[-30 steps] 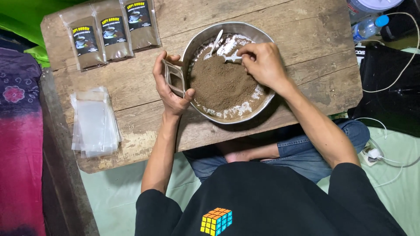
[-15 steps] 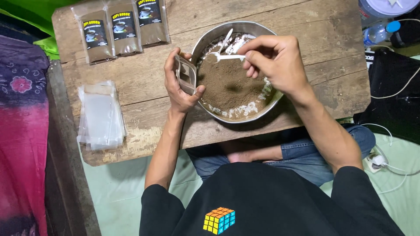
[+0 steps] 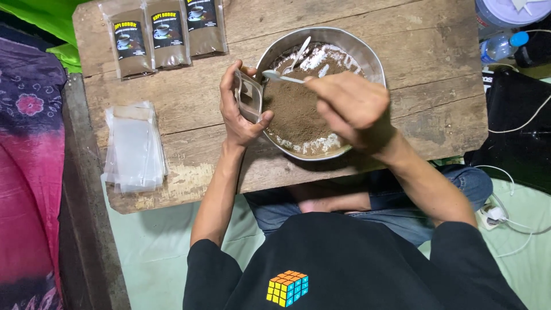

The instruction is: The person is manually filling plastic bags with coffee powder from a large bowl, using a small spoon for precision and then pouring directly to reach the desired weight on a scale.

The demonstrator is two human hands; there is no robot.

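Three filled pouches [image 3: 167,35] lie side by side along the far left edge of the wooden table [image 3: 436,86], each a clear oblong packet with brown contents and a dark label carrying yellow lettering and a small cup picture; the rightmost one is cut off by the top of the frame. Nearer, on the left part of the table, sits a loose stack of empty clear plastic bags [image 3: 135,147], fanned slightly and slightly glossy. At the table's middle stands a round metal bowl [image 3: 367,54] holding a mound of brown powder [image 3: 295,112], with white powder smeared along the inside of its far and near walls. The left hand [image 3: 241,106] is curled around a small open pouch [image 3: 250,99], holding it upright against the bowl's left rim with its mouth turned toward the powder; how full it is cannot be made out. The right hand [image 3: 353,106] is closed in a pinch on the handle of a white spoon [image 3: 281,76], whose scoop sits just above the pouch's mouth over the bowl's left side; this hand is motion-blurred, so its fingers are hard to separate. A second spoon [image 3: 298,53] rests in the far part of the bowl, partly sunk in the powder. At the far right, a plastic bottle with a blue cap [image 3: 500,47] lies beyond the table, near white cables [image 3: 528,120].
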